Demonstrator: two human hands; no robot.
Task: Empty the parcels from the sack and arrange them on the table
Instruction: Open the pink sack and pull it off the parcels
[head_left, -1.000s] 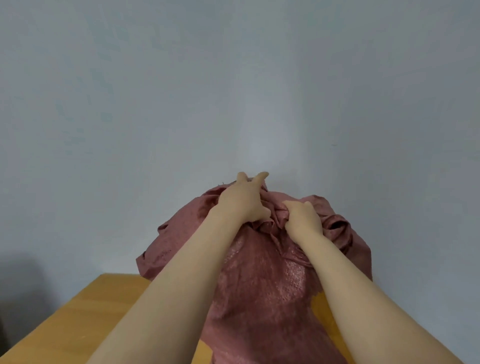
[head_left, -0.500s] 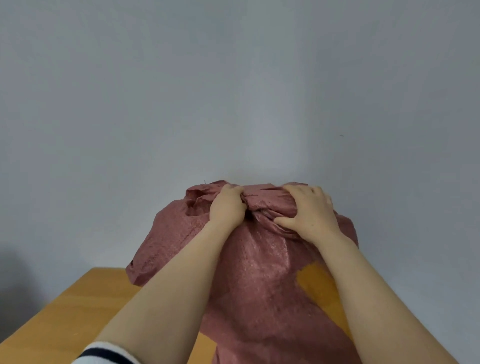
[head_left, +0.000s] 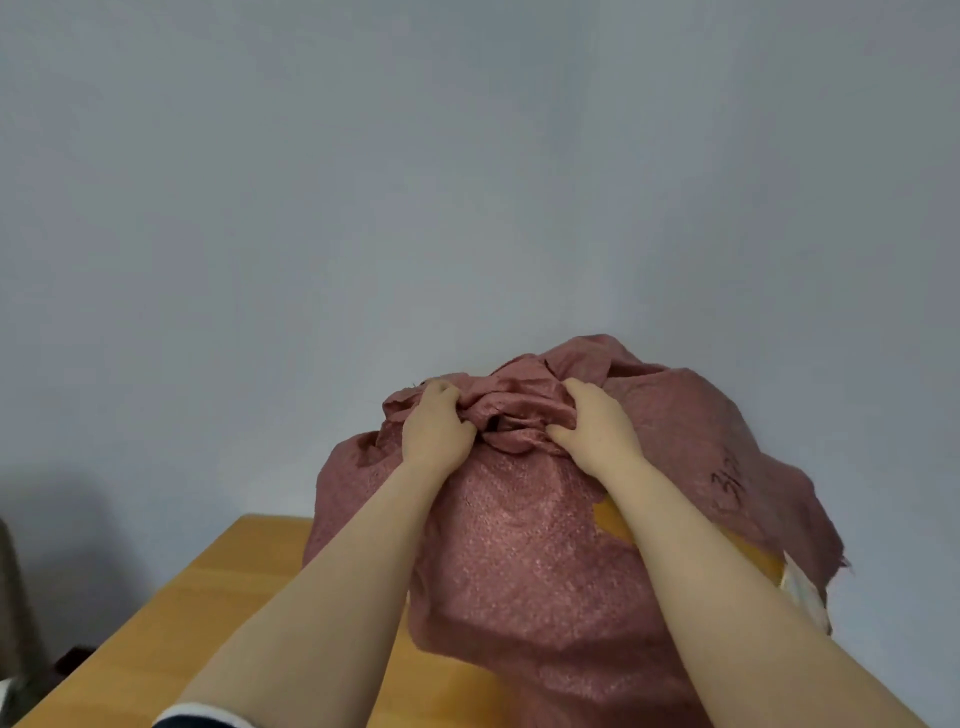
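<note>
While both hands work at its bunched top, the sack (head_left: 519, 561) stands on the table (head_left: 171, 623), slumped toward the right and still full; no parcels lie out on the wood yet.

Head view, the only 1: the left hand (head_left: 435, 428) grips a fold at the left of the mouth, fingers curled deep into the cloth; the right hand (head_left: 597, 434) is clamped on the fold opposite, fingers hooked over the top and thumb pinching from below. 1 second ago the 2 hands sat almost knuckle to knuckle on a tight twist of cloth; half a second ago the right hand had opened and shifted outward; now they are plainly apart, and a small dark gap shows between them where the twist has loosened. The right side of the sack has also dropped away into a loose flap; black writing (head_left: 727, 480) shows on it that was hidden before. Below the right wrist, what looks like a parcel (head_left: 615, 522) shows an orange face, wider than a moment ago, with a pale edge (head_left: 802, 597) further right; I cannot tell whether these are 1 item or 2.

My reading: the mouth is being pulled open, so unpacking has barely begun; the next move probably calls for widening that gap enough to reach in or tip the load out.
</note>
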